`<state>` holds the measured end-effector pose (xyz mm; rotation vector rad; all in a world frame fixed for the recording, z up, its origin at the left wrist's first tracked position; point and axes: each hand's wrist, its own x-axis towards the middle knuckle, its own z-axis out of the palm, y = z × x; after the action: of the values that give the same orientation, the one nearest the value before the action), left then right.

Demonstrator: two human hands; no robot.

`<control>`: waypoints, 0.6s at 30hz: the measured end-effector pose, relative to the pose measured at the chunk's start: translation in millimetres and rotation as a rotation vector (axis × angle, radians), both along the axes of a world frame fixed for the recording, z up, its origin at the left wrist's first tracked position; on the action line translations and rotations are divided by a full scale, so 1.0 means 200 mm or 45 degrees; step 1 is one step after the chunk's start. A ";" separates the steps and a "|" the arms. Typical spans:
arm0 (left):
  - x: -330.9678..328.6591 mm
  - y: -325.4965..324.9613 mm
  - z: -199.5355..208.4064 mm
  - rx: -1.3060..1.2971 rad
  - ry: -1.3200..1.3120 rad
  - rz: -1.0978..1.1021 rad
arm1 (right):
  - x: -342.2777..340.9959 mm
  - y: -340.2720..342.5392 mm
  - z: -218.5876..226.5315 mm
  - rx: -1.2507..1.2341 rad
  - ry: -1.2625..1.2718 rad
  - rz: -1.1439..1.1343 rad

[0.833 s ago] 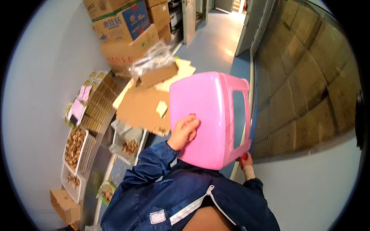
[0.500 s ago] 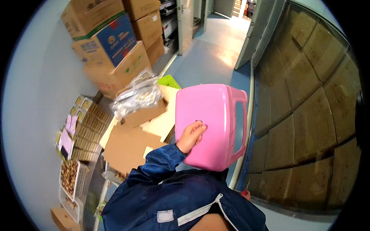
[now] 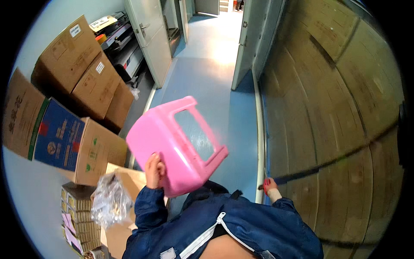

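Note:
My left hand (image 3: 154,170) grips a pink plastic stool (image 3: 172,146) by the edge of its seat and holds it up in front of my chest. The stool is tilted, with its legs pointing to the right and one open side facing up. My right hand (image 3: 271,190) is low on the right, apart from the stool and close to the foot of the wooden wall (image 3: 336,129). Only its wrist and some fingertips show, so I cannot tell whether they are spread or curled. Both my sleeves are dark blue.
Large cardboard boxes (image 3: 86,86) are stacked along the left, one with a blue printed side (image 3: 60,138). Below them lie a crumpled clear plastic bag (image 3: 110,200) and stacked flat cartons (image 3: 79,211). A blue floor (image 3: 215,77) runs ahead between grey doors (image 3: 148,34).
The stool has tipped from upright against my chest to tilted with its legs to the right. My right hand has come off it and moved toward the wall. The view has swung forward along the corridor.

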<state>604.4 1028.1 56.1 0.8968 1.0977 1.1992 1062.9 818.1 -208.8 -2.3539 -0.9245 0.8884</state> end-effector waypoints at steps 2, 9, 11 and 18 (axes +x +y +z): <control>0.01 0.21 -0.01 -0.068 0.026 0.046 | 0.10 0.41 0.03 0.020 -0.046 0.024; 0.13 1.30 -0.20 -0.099 0.076 0.331 | 0.19 1.76 0.05 0.201 0.006 0.110; 0.21 1.63 -0.21 -0.147 0.067 0.315 | 0.26 2.02 0.03 0.173 0.000 0.136; 0.58 2.79 -0.02 -0.111 -0.022 0.184 | 0.44 2.94 0.35 0.153 -0.068 0.066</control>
<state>720.9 1585.9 51.9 0.7494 1.2080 1.2652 1150.4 1406.0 -139.0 -2.2703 -1.0353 0.7712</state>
